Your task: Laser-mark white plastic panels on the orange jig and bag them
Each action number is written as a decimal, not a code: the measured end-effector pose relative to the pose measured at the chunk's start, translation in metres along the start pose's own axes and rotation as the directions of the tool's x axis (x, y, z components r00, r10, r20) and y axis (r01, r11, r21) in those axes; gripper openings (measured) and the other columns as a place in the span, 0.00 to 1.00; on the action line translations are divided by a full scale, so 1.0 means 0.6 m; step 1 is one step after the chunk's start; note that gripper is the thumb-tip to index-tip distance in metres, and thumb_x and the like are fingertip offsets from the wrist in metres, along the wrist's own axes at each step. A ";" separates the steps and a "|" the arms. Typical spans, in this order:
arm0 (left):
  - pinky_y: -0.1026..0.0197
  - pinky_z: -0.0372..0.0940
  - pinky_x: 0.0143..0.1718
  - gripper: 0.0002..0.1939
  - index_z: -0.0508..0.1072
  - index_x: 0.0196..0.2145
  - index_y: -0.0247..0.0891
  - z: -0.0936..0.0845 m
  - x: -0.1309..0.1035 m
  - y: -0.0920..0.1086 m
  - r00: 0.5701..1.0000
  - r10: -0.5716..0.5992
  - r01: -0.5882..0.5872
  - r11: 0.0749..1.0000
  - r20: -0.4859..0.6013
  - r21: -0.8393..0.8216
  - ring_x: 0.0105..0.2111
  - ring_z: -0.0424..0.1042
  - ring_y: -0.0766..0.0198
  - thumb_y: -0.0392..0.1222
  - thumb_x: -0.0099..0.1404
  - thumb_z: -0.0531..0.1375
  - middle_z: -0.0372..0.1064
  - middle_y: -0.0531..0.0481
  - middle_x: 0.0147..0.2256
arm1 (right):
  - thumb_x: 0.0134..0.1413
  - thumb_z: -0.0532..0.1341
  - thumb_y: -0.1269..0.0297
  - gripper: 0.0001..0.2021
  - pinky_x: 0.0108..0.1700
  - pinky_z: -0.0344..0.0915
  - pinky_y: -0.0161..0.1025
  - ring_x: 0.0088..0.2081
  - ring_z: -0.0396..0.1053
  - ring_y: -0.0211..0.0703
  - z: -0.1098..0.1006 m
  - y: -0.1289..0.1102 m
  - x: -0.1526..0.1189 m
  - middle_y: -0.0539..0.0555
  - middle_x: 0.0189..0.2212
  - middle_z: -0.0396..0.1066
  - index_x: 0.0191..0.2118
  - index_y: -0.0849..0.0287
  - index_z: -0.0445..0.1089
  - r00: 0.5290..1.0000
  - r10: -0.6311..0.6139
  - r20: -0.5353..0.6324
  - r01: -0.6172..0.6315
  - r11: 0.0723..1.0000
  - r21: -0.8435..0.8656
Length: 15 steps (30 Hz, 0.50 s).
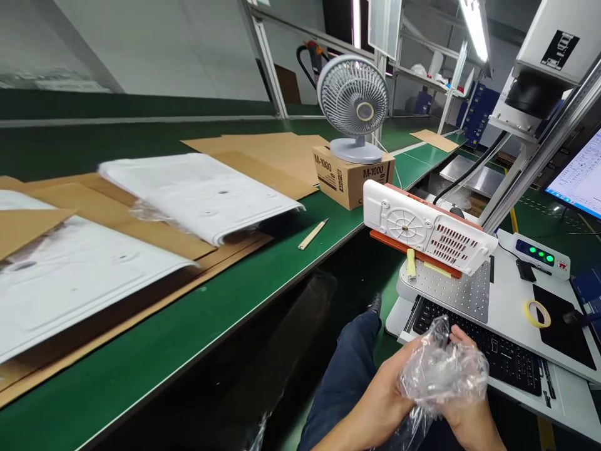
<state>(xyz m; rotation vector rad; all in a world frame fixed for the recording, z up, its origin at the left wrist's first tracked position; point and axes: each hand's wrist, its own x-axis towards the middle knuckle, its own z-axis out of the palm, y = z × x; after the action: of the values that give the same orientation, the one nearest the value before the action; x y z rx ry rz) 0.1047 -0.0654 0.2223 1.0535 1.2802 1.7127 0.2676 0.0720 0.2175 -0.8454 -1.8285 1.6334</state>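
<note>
Plastic bag (444, 369), clear and crumpled, is held low in the frame between both hands, above the lap. Left hand (382, 394) is cupped under and against the bag's left side, fingers curled onto the film; thumb partly hidden by it. Right hand (464, 401) is closed round the bag's right/lower part, fingertips (457, 338) seen over the top edge, pinching the film. Whether anything is inside the bag can't be told; film too wrinkled.

Just beyond the hands: black keyboard (498, 354) on a white desk (511, 307). Above that, further from the hands, a white vented panel (422, 228) is seated on an orange fixture (413, 250) over a perforated plate (457, 288). To the right of the hands, well apart: tape roll (538, 313) on a black mat (561, 326), control box (539, 254) w/ green lamps lit, monitor (580, 178) at frame edge. Marking head (539, 81) is mounted on a column above the panel.

Left of the hands, across a dark gap: green bench (164, 351) w/ cardboard sheets (154, 244) and white panels (201, 194) laid flat, some blurred. Pencil-like stick (313, 234) lies loose near the bench edge. Further back, a desk fan (354, 106) stands on a carton (352, 175) marked M-1000. Trouser leg (347, 369) is seen below the left hand.
</note>
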 end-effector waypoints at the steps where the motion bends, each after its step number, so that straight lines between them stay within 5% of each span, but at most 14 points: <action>1: 0.44 0.67 0.69 0.28 0.73 0.67 0.49 -0.002 -0.001 0.003 0.998 0.006 -0.006 1.000 0.058 0.000 0.66 0.72 0.42 0.45 0.71 0.69 0.71 0.42 0.67 | 0.56 0.78 0.47 0.45 0.61 0.77 0.58 0.63 0.74 0.64 -0.001 -0.006 -0.002 0.62 0.69 0.67 0.74 0.45 0.62 1.000 0.021 0.022 -0.022 1.000 0.010; 4: 0.43 0.63 0.72 0.33 0.71 0.69 0.50 0.000 -0.011 -0.007 0.993 -0.014 0.014 1.000 0.121 -0.002 0.66 0.72 0.43 0.41 0.69 0.70 0.72 0.44 0.66 | 0.50 0.82 0.51 0.41 0.67 0.71 0.59 0.64 0.72 0.65 0.001 -0.017 -0.004 0.62 0.64 0.73 0.68 0.49 0.72 0.986 0.093 0.136 -0.089 0.995 -0.035; 6: 0.43 0.63 0.72 0.42 0.61 0.74 0.53 0.008 -0.022 -0.028 0.996 -0.061 0.063 0.997 0.059 -0.036 0.68 0.69 0.43 0.41 0.67 0.70 0.69 0.44 0.68 | 0.58 0.78 0.47 0.30 0.66 0.71 0.59 0.59 0.76 0.64 0.009 -0.017 -0.004 0.63 0.58 0.77 0.61 0.54 0.78 0.979 0.136 0.151 -0.123 0.988 -0.091; 8: 0.42 0.61 0.73 0.49 0.52 0.77 0.54 0.018 -0.031 -0.051 0.995 -0.093 0.091 0.995 -0.047 -0.051 0.70 0.65 0.43 0.40 0.65 0.70 0.62 0.43 0.72 | 0.61 0.75 0.42 0.28 0.64 0.72 0.58 0.56 0.77 0.63 0.021 -0.015 -0.002 0.63 0.56 0.78 0.58 0.56 0.80 0.984 0.157 0.082 -0.148 0.983 -0.105; 11: 0.43 0.57 0.74 0.56 0.49 0.77 0.53 0.022 -0.033 -0.072 0.974 -0.128 0.126 0.992 -0.185 -0.023 0.71 0.62 0.43 0.38 0.59 0.72 0.56 0.41 0.74 | 0.51 0.79 0.39 0.33 0.64 0.72 0.58 0.56 0.77 0.64 0.041 -0.015 0.005 0.62 0.54 0.79 0.55 0.56 0.81 0.981 0.169 -0.096 -0.169 0.986 0.006; 13: 0.46 0.65 0.68 0.56 0.52 0.76 0.52 0.014 -0.027 -0.071 0.971 -0.172 0.174 0.985 -0.164 0.000 0.64 0.70 0.45 0.36 0.56 0.72 0.65 0.42 0.68 | 0.43 0.82 0.40 0.35 0.61 0.74 0.60 0.52 0.78 0.64 0.051 -0.022 0.012 0.61 0.50 0.81 0.53 0.56 0.81 0.956 0.226 -0.189 -0.194 0.966 0.171; 15: 0.52 0.71 0.55 0.45 0.63 0.71 0.49 0.002 -0.018 -0.062 0.979 -0.188 0.192 0.980 -0.074 0.044 0.51 0.76 0.51 0.35 0.58 0.69 0.75 0.46 0.57 | 0.39 0.84 0.43 0.37 0.57 0.77 0.60 0.49 0.80 0.63 0.056 -0.034 0.022 0.59 0.47 0.81 0.53 0.55 0.79 0.925 0.299 -0.234 -0.217 0.922 0.320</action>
<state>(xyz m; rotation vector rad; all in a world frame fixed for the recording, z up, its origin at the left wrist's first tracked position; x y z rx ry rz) 0.1131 -0.0661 0.1846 0.8760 1.4277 1.5910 0.2317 0.0588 0.2338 -1.1558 -1.2868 1.7819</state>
